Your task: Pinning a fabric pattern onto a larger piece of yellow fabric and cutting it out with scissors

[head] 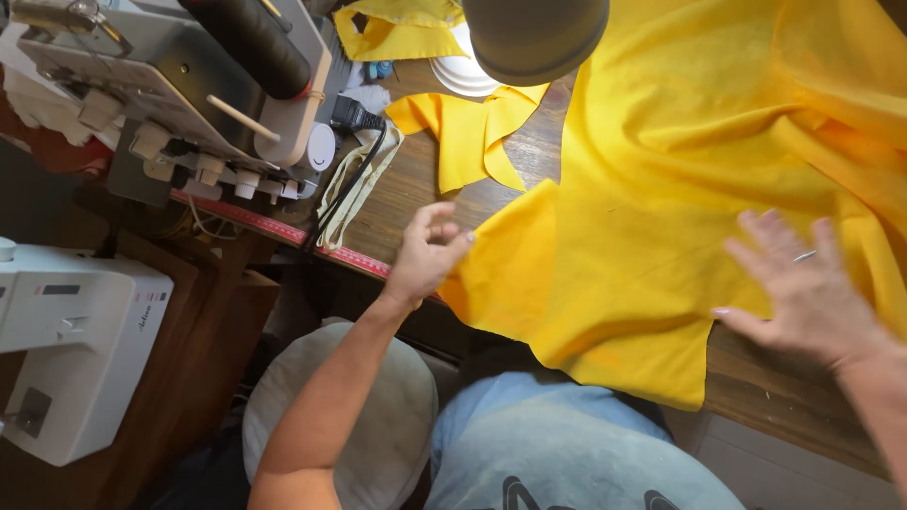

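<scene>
A large sheet of yellow fabric (pixel 661 189) lies spread over a wooden table (pixel 416 179) and hangs over its near edge. My left hand (pixel 425 253) pinches the fabric's left corner between thumb and fingers. Flat on the cloth at the right rests my right hand (pixel 803 288), fingers spread and a ring on one finger. A smaller cut piece of yellow fabric (pixel 468 137) lies on the table just beyond my left hand.
A white overlock machine (pixel 170 85) with a dark thread cone (pixel 255 38) stands at the upper left. A white sewing machine (pixel 66 349) sits lower left. A red measuring tape (pixel 283 231) runs along the table edge. A dark lamp shade (pixel 534 33) hangs overhead; a white cushioned stool (pixel 387 425) is below.
</scene>
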